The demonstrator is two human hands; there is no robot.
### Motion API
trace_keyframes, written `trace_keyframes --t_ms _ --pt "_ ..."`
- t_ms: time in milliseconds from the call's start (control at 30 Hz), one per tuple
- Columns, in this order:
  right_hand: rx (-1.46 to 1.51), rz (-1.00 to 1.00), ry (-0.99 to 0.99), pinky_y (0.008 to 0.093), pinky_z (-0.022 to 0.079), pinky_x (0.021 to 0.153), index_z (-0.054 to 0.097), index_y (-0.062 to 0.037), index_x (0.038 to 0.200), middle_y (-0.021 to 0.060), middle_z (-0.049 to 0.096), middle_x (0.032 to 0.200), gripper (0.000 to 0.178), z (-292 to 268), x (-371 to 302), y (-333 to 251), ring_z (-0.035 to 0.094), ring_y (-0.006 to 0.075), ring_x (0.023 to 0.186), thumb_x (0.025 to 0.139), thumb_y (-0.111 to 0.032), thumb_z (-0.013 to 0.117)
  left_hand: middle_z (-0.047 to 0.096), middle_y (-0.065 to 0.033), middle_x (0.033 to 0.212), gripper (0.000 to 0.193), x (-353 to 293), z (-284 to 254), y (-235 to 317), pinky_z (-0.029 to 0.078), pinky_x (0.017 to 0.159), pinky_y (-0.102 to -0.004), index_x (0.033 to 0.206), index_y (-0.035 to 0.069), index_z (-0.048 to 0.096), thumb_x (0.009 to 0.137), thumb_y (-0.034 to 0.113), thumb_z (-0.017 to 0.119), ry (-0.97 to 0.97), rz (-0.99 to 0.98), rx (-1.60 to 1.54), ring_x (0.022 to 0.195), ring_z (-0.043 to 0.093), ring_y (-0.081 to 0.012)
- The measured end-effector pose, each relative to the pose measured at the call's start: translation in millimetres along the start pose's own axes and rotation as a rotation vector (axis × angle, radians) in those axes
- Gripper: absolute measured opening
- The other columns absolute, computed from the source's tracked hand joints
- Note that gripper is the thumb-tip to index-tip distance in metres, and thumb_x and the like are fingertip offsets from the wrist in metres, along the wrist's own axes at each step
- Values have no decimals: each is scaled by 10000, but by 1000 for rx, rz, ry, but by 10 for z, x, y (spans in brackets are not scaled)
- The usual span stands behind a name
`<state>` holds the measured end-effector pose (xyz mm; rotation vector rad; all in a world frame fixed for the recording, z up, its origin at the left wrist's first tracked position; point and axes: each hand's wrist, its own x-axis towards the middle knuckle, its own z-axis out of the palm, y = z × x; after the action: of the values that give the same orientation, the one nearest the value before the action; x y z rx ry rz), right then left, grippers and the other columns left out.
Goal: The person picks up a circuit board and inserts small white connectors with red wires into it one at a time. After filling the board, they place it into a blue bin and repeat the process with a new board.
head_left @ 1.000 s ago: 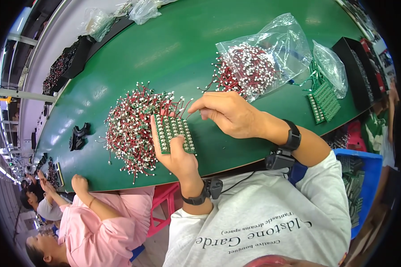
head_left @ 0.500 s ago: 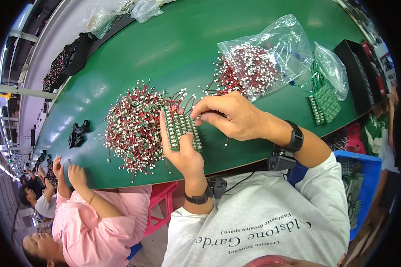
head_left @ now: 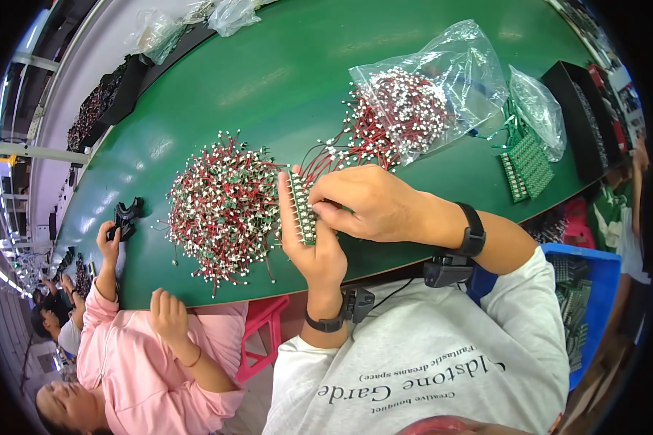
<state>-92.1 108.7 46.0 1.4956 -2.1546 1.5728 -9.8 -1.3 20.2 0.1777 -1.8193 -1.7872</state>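
My left hand [head_left: 317, 259] grips a green circuit board panel [head_left: 300, 201] from below, with its fingers along the left side and its thumb largely hidden. Rows of small pale parts cover the panel, which is tilted so that only a narrow face shows. Red and black wires [head_left: 317, 164] stick out past its far end. My right hand [head_left: 377, 203] is closed, thumb and forefinger pinching at the panel's right edge; the exact grip is partly hidden. Just left of the panel lies a big heap of red wires with white connectors and small green boards [head_left: 221, 210].
A second heap of red wires with white connectors [head_left: 403, 116] lies partly under a clear plastic bag [head_left: 468, 69] on the green table [head_left: 283, 80]. More green panels [head_left: 527, 170] and a black box [head_left: 577, 119] are at right. At left, a co-worker's hand [head_left: 109, 246] touches black parts [head_left: 128, 217].
The panel has tilted from its broad face to a narrow view, and my right hand has come lower and closer over it. The co-worker's hands have separated, one reaching the black parts.
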Motion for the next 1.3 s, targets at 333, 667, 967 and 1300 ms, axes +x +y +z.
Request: trace_keyframes --t_ms 333,667,967,1300 --pt "-32 -62 16 392 525 624 630 -13 919 126 645 792 116 -6 -26 41 645 313 708 816 -44 673 457 -228 1435 588 -3 -20 -32 422 1028 -345 1452 -96 317 905 -47 528 -64 56 66 1240 523 -246" --pt "-121 -119 49 395 521 601 623 2 916 134 637 761 129 51 -29 47 637 317 678 819 -57 685 489 -256 1391 597 24 -64 -33 403 1044 -391 1433 -101 344 873 -53 547 -64 190 369 1267 512 -337" --pt "-373 -274 -69 368 526 579 596 8 866 110 580 808 141 -106 -37 42 632 282 713 780 -94 639 481 -263 1399 622 33 20 75 350 1090 -405 1442 -102 324 904 66 589 -89 178 349 1268 501 -357" --pt "-111 -71 92 463 493 584 533 -14 803 166 578 690 176 18 -90 26 618 385 662 867 -150 624 509 -291 1338 571 -24 -50 183 369 1058 -432 1415 -112 359 868 -12 490 -109 271 582 1223 516 -402"
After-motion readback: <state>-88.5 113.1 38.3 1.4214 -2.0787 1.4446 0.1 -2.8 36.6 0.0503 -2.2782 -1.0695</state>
